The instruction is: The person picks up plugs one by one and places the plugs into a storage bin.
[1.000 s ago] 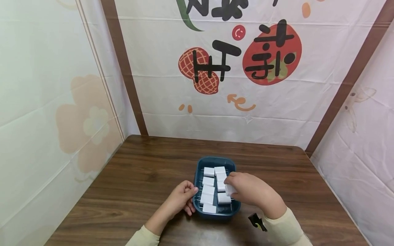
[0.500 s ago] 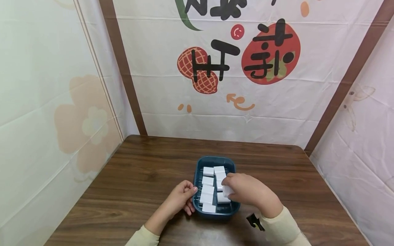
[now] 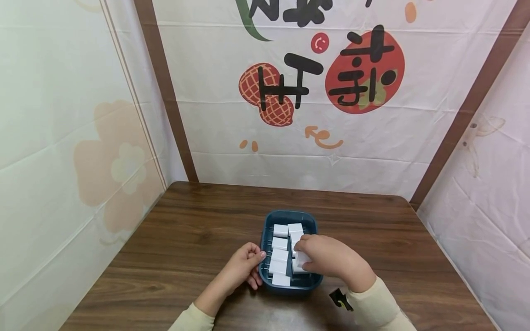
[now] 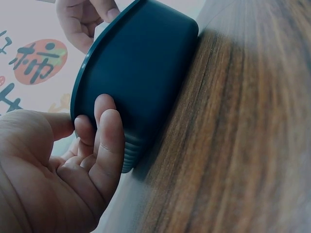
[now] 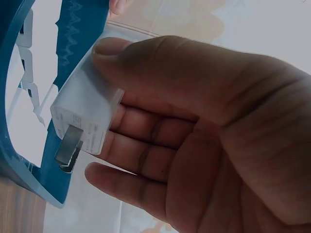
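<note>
A dark blue plastic basket (image 3: 290,213) stands on the table with several white charger plugs (image 3: 279,255) lying in two rows inside it. My left hand (image 3: 240,269) pinches the basket's left rim; in the left wrist view its thumb reaches over the edge and its fingertips lie against the outer wall. Between the thumb and fingers of my right hand (image 3: 337,259) is another white charger plug (image 5: 82,104), held over the right row. The right wrist view shows its metal prongs pointing away from the palm. In the head view the right fingers partly cover it.
The brown wooden table (image 3: 198,220) reaches back to a white printed curtain (image 3: 215,138). Further curtains close in the left and right sides. A small black piece with a yellow-green mark (image 3: 341,299) is by the right sleeve.
My right hand, still holding the charger plug, has shifted slightly left, further over the right row. The left hand and basket have stayed in place.
</note>
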